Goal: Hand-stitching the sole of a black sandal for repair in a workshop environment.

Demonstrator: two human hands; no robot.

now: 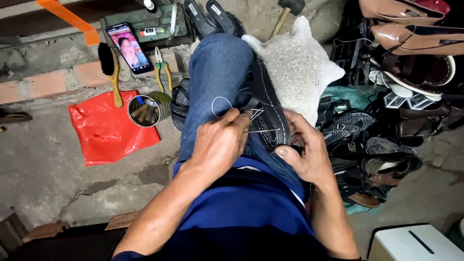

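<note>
One head-worn camera, looking steeply down over the wearer's lap.

The single view sits close above the left hand and right hand, which fill the centre with the black shoe on the jeans-clad knee. It faces forward and down, so the concrete floor spreads left, the brick ledge crosses the top, and a pile of shoes fills the right edge.

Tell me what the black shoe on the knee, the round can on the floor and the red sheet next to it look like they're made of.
Black shoe: seemingly leather or imitation, matte, with white stitching along the sole edge. Round can: metal, judging by its shiny rim. Red sheet: thin glossy plastic, crinkled, probably a bag.
</note>
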